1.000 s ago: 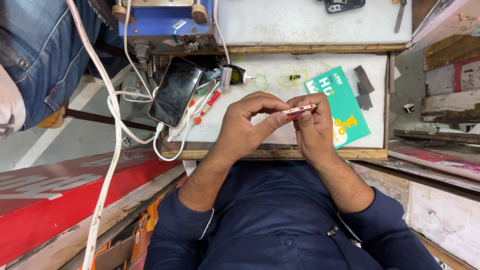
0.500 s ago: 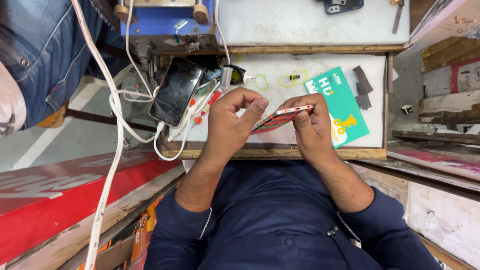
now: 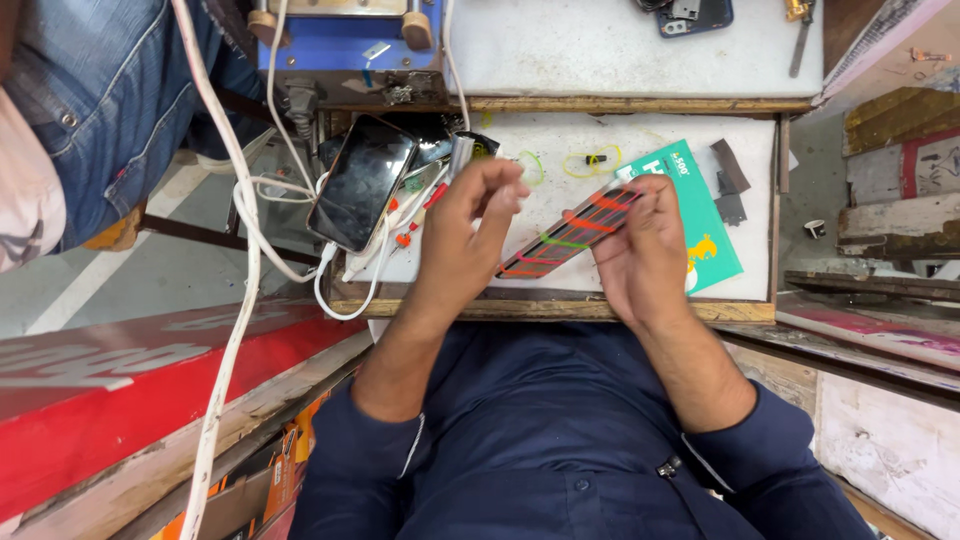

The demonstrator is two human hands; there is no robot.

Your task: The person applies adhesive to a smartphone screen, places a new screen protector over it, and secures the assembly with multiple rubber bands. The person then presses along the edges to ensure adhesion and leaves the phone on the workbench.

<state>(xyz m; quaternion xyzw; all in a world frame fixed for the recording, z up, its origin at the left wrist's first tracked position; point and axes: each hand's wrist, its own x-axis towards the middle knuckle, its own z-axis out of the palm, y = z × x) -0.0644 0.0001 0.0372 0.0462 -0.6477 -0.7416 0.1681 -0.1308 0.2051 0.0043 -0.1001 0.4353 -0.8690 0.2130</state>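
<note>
My right hand (image 3: 645,250) holds a flat dark phone-sized panel (image 3: 570,232) wrapped with several red and green rubber bands, tilted with its far end raised. My left hand (image 3: 470,235) is just left of the panel's near end, fingers curled and pinched together near its edge; whether it touches a band is unclear. Both hands hover over a white worktop (image 3: 560,140). My forearms in dark blue sleeves reach up from the bottom.
A black smartphone (image 3: 362,182) lies at the worktop's left amid white cables (image 3: 240,260). A green card (image 3: 700,210) sits under my right hand. Loose rubber bands (image 3: 590,160) lie beyond. A blue device (image 3: 345,40) stands at the back; another person in denim (image 3: 90,100) is at left.
The panel has turned from edge-on to show its banded face and has swung out longer to the left. My left hand's fingers have lifted and pinched higher.
</note>
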